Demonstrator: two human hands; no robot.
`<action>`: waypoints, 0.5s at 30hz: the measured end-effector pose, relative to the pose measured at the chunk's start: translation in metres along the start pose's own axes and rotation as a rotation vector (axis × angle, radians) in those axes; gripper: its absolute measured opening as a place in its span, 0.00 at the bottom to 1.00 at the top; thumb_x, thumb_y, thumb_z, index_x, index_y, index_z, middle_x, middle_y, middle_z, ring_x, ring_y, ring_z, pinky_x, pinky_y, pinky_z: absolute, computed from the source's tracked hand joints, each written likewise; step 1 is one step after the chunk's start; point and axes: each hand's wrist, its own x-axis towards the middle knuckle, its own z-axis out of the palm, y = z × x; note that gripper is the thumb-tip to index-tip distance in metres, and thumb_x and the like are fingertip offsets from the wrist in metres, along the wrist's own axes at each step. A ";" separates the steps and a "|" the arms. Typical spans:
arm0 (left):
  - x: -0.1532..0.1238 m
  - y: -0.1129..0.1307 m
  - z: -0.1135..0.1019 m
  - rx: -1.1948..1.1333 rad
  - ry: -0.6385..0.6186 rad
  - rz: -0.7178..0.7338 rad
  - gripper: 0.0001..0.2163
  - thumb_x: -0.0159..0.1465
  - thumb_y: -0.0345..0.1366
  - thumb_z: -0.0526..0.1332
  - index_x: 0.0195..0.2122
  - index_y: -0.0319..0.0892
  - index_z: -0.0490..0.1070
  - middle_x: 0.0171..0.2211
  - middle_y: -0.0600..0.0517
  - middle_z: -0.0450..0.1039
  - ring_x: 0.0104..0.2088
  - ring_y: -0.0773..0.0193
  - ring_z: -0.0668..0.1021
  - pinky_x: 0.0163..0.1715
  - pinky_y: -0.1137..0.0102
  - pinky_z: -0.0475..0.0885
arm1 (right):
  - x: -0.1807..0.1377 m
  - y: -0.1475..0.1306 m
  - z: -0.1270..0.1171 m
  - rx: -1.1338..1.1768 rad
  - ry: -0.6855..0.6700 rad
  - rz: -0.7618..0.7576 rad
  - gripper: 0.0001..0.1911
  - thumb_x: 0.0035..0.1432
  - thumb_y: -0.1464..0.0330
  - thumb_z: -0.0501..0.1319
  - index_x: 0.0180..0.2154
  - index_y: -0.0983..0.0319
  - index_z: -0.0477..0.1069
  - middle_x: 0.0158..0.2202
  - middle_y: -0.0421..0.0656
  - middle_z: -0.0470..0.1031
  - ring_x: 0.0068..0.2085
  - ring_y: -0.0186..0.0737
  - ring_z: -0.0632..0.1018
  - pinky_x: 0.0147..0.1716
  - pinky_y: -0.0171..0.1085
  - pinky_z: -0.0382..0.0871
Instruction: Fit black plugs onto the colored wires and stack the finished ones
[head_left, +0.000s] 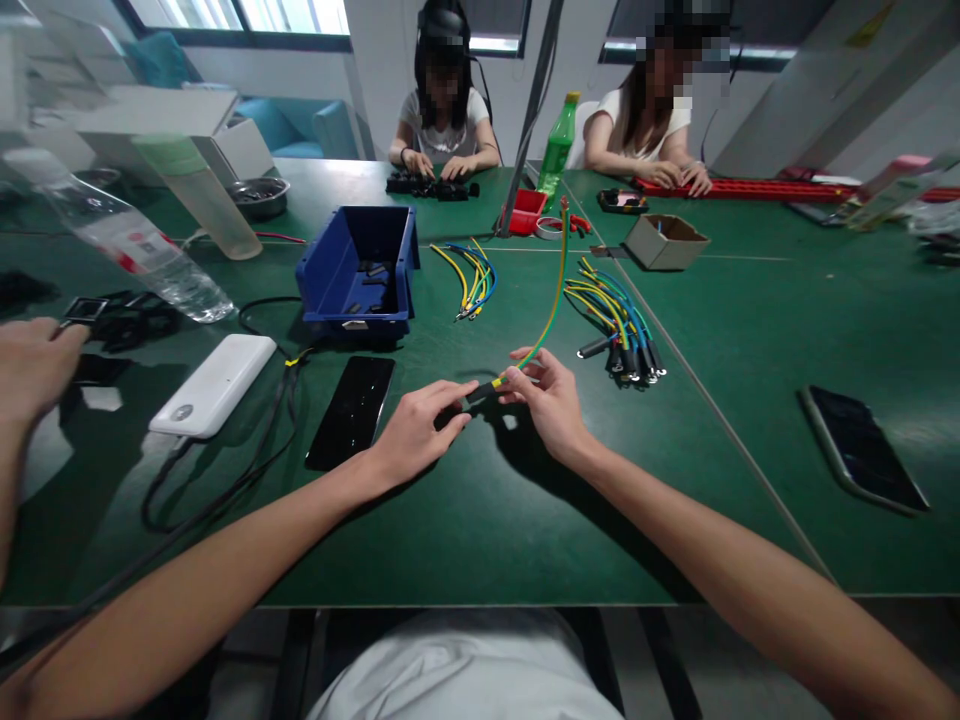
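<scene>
A yellow-green wire (556, 300) curves upward from between my hands, its far end standing free in the air. At its lower end sits a short black sleeve (484, 392). My left hand (424, 428) pinches the sleeve's left end between thumb and fingers. Close beside it, my right hand (551, 405) is closed on the wire just above the sleeve. Behind my right hand lies a bundle of wires with black sleeves (626, 335). Farther left lies a smaller bunch of yellow and blue wires (472, 280). A blue bin (319, 285) holds several loose black sleeves.
Left of my hands lie a black phone (351, 412) and a white power bank (216, 385) with a cable. Bottles (146, 250) stand behind. Another phone (866, 448) lies right, a small box (666, 245) farther back. A co-worker's hand (34, 365) rests far left; two people sit opposite.
</scene>
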 end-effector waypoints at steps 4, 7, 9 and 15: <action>0.000 -0.001 0.000 0.014 0.028 -0.024 0.17 0.62 0.27 0.60 0.53 0.40 0.70 0.41 0.47 0.76 0.38 0.62 0.78 0.43 0.65 0.73 | 0.006 -0.007 -0.008 -0.099 0.070 -0.092 0.18 0.53 0.61 0.65 0.45 0.58 0.69 0.28 0.36 0.70 0.31 0.37 0.78 0.28 0.36 0.74; 0.001 0.002 0.000 0.007 0.069 -0.034 0.12 0.62 0.29 0.60 0.47 0.39 0.73 0.38 0.47 0.76 0.36 0.62 0.78 0.40 0.66 0.73 | 0.014 -0.013 -0.017 -0.194 0.119 -0.143 0.21 0.53 0.61 0.64 0.49 0.59 0.69 0.28 0.37 0.70 0.30 0.37 0.77 0.27 0.36 0.73; 0.001 0.011 -0.003 -0.022 0.073 -0.009 0.08 0.62 0.30 0.60 0.42 0.39 0.74 0.35 0.48 0.77 0.34 0.63 0.78 0.38 0.66 0.73 | 0.021 -0.018 -0.026 -0.270 0.157 -0.166 0.23 0.54 0.60 0.63 0.51 0.60 0.69 0.28 0.38 0.71 0.30 0.38 0.77 0.25 0.35 0.72; -0.023 0.087 -0.013 -0.016 -0.150 0.264 0.07 0.63 0.39 0.58 0.37 0.48 0.76 0.29 0.48 0.78 0.31 0.61 0.80 0.26 0.64 0.73 | 0.044 -0.035 -0.063 -0.555 0.266 -0.173 0.29 0.53 0.59 0.61 0.55 0.64 0.68 0.28 0.41 0.74 0.27 0.39 0.76 0.24 0.37 0.72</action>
